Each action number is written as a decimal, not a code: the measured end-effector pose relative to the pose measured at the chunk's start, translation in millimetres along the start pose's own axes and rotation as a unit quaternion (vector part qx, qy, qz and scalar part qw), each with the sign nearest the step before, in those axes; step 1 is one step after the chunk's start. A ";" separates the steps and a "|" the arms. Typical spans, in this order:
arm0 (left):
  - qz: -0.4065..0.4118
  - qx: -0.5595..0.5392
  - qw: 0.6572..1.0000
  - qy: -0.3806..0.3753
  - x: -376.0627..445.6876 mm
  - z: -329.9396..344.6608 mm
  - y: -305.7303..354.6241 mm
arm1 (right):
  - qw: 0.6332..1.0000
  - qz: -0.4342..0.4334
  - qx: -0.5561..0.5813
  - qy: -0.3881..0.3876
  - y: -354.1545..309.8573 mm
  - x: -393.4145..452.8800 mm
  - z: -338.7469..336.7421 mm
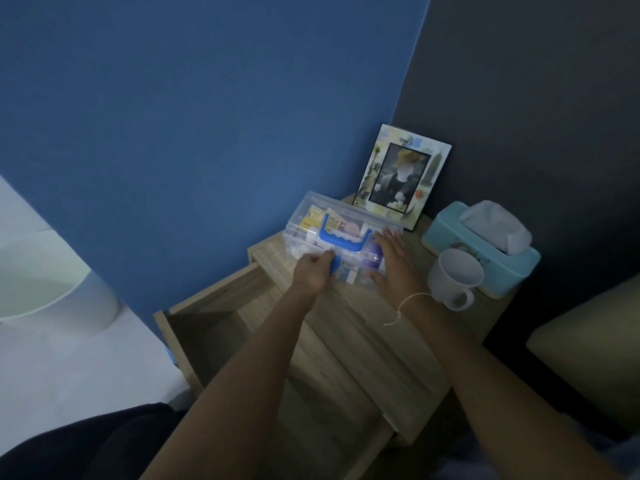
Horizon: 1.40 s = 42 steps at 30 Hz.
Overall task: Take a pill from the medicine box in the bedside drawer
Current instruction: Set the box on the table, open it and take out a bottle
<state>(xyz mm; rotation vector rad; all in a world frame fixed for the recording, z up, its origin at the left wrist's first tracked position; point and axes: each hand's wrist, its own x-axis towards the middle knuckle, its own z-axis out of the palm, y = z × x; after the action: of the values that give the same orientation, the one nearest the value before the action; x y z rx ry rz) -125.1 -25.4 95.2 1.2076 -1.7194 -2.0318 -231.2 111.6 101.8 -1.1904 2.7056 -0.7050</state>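
Medicine box (341, 233) sitting up on the worktop (363, 306) of the bedside stand, not in the drawer (214, 327), which hangs open and looks empty on the near left. Makes sense: easier to get the lid up on a flat top than down inside a drawer.

Left hand (313, 271) pinched on the blue latch (335, 264) at the near edge of the box, fingers curled tight round it, looks like popping the catch. Right hand (393, 258) spread flat and wide on the right end of the lid, holding nothing, just pressing down, probably so the light plastic box doesn't skid or tip while the latch gets pulled. Blue handle (341, 239) folded flat on the lid, still shut as far as visible.

Packets visible through the clear plastic, too dim to read any.

White mug (453, 278) just right of the right hand, close enough to knock. Tissue box (481, 244) beyond it, photo frame (401, 176) leaning at the far side behind the box.

No pill out yet; lid first.
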 end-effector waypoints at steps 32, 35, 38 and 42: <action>0.334 0.068 0.929 0.141 23.4 -23.6 63.0 | 0.799 0.222 0.472 0.298 -23.6 24.3 -36.3; 0.372 0.115 0.918 0.078 43.9 -26.7 76.6 | 0.807 0.222 0.443 0.321 -18.5 45.3 -38.0; 0.347 0.188 0.918 0.027 65.0 -29.0 76.3 | 0.826 0.188 0.429 0.316 -14.1 61.1 -29.6; 0.226 0.320 0.920 -0.007 89.6 -33.6 53.5 | 0.892 0.159 0.346 0.245 -9.3 70.1 -10.6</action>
<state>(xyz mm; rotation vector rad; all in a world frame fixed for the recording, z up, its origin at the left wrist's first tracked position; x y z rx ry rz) -176.7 -121.7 104.5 0.8042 -2.4914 -1.2455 -276.1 59.6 121.7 -0.4178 2.4740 -1.8911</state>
